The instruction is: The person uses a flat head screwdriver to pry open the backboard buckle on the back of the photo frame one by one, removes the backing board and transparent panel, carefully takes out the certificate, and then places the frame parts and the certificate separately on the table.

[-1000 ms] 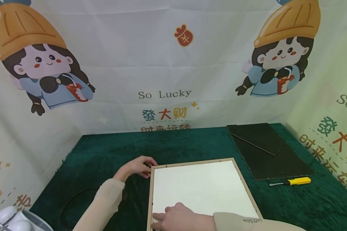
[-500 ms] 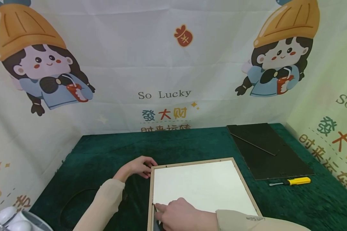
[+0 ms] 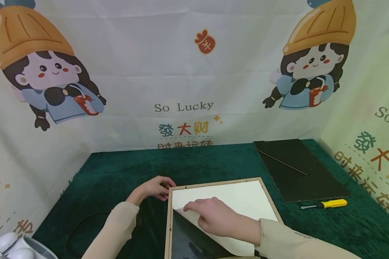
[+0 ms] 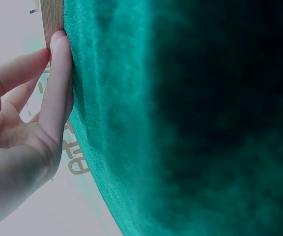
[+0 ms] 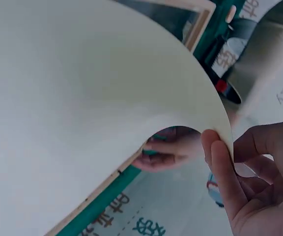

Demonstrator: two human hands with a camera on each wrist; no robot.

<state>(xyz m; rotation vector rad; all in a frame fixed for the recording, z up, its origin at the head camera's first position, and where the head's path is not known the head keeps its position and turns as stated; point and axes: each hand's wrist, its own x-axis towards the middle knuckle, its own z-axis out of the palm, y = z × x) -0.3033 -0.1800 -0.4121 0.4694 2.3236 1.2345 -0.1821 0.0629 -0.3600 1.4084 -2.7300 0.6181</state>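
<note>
A light wooden picture frame (image 3: 169, 235) lies on the green cloth in front of me. My left hand (image 3: 153, 187) holds its far left corner; in the left wrist view the thumb and a finger meet at the wooden edge (image 4: 53, 19). With thumb and fingers, my right hand (image 3: 222, 217) pinches the near left corner of a white sheet (image 3: 227, 192). That corner is lifted and curls back, as the bent sheet (image 5: 82, 98) in the right wrist view shows. Beneath it a dark, glossy pane (image 3: 188, 233) is exposed inside the frame.
At the back right lies a black board (image 3: 304, 180) with a thin rod (image 3: 283, 162) on it. A yellow-handled screwdriver (image 3: 334, 203) sits nearby. A container with white round objects (image 3: 19, 248) stands at the near left. Printed cloth (image 3: 181, 82) hangs behind the table.
My right hand has gone from pressing at the sheet's left edge to gripping its corner and drawing it up and away, uncovering the dark pane. The left hand stays at the frame's corner.
</note>
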